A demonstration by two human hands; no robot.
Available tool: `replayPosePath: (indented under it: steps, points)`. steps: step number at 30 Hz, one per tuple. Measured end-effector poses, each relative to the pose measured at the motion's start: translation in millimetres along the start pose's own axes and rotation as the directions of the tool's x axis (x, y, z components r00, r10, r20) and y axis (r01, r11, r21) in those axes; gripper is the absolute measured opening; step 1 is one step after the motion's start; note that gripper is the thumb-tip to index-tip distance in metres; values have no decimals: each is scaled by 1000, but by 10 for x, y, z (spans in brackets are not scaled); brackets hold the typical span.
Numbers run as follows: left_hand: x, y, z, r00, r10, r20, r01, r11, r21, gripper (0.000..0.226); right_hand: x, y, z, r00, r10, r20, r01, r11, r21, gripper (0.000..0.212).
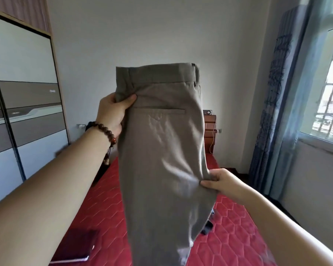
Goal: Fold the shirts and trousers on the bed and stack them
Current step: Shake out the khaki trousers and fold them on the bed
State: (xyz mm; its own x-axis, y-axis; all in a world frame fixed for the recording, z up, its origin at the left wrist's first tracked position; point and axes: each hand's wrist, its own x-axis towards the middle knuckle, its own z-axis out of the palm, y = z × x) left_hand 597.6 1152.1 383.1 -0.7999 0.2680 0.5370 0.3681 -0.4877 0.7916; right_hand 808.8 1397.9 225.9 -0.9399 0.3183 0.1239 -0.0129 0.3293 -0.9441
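Left hand (pixel 112 110) and right hand (pixel 222 182) are pinching grey trousers (pixel 161 150), holding them upright above the red bed (pixel 238 227)

The grey-brown woven cloth trousers (pixel 161 150) look matt and lightly creased. The red quilted bed (pixel 236 223) cover has a soft sheen, stitched in hexagons. Round brown wooden beads form the bracelet (pixel 106 131), faintly polished. The grey-and-white panelled wardrobe (pixel 27 89) is smooth and glossy. Sheer blue patterned curtain (pixel 277 93) cloth hangs matt.

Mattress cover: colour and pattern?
Red mattress cover, quilted in a hexagon pattern; head view.
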Motion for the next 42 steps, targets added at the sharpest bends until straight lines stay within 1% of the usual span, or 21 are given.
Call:
replayPosePath:
  steps: [2, 3, 5, 7, 8, 10, 12, 14, 16, 19, 21, 24, 25, 27, 29, 31, 33, 35, 37, 39, 42]
  points:
    - [-170, 97, -50, 1000, -16, -25, 16, 1000, 11, 10, -208, -65, -89, 996, 50, 69, -49, 999, -20, 9]
    - [-239, 136, -80, 999, -26, -40, 26, 1000, -3, 10, -297, -126, -165, 993, 58, 102, -60, 998, 10, 14]
    - [-356, 183, -116, 997, -65, -42, 62, 996, -62, 8, -439, -309, -234, 978, 45, 206, -65, 994, 91, 32]
    - [-484, 150, -63, 994, -111, -19, 108, 988, -107, 7, -496, -523, -114, 962, -23, 273, -36, 977, 211, 53]
    - [-552, 88, -20, 991, -131, -10, 130, 987, -100, 7, -486, -635, -12, 969, -54, 240, -16, 960, 280, 62]
    - [-692, -75, 47, 987, -159, 21, 160, 985, -60, 10, -418, -807, 165, 995, -93, 36, 74, 928, 365, 70]
    - [-795, -227, 7, 974, -208, 87, 214, 975, -59, 14, -369, -881, 243, 977, -109, -183, 169, 919, 356, 62]
    - [-842, -321, -127, 939, -261, 222, 287, 953, -93, 26, -356, -805, 261, 955, -109, -277, 201, 923, 329, 52]
    - [-887, -376, -238, 903, -259, 343, 301, 951, -73, 40, -384, -696, 310, 965, -89, -248, 163, 942, 295, 52]
    - [-1050, -487, -274, 912, -215, 350, 203, 977, 71, 45, -388, -601, 421, 990, -89, -110, 122, 932, 342, 61]
    - [-1205, -586, -300, 920, -203, 335, 187, 979, 81, 42, -406, -576, 468, 989, -100, -106, 131, 931, 341, 53]
    - [-1376, -674, -381, 924, -178, 339, 177, 984, 34, 37, -462, -503, 537, 981, -90, -173, 126, 970, 209, 31]
    - [-1418, -687, -399, 924, -177, 339, 177, 984, 31, 35, -475, -480, 552, 979, -88, -182, 120, 977, 176, 27]
    - [-1497, -714, -425, 924, -191, 331, 185, 981, 50, 30, -502, -476, 568, 984, -96, -153, 118, 983, 143, 29]
    - [-1582, -749, -451, 921, -222, 319, 207, 975, 80, 26, -523, -494, 588, 984, -122, -129, 139, 982, 131, 30]
    - [-1662, -789, -500, 913, -254, 319, 234, 967, 100, 23, -541, -464, 628, 973, -139, -185, 157, 984, 87, 19]
    - [-1748, -818, -557, 886, -306, 349, 290, 952, 98, 22, -579, -372, 675, 959, -138, -249, 156, 987, 51, 8]
    - [-1826, -843, -621, 849, -354, 392, 345, 934, 95, 28, -639, -265, 720, 960, -125, -251, 138, 990, 35, 5]
    - [-1878, -853, -688, 823, -381, 422, 379, 921, 91, 33, -698, -208, 752, 969, -126, -212, 135, 990, 29, 8]
    - [-1885, -848, -748, 796, -401, 453, 427, 903, 49, 32, -718, -231, 770, 973, -146, -180, 160, 985, 68, 14]
    - [-1799, -808, -789, 764, -429, 482, 487, 874, 5, 30, -630, -336, 765, 962, -183, -203, 217, 962, 165, 28]
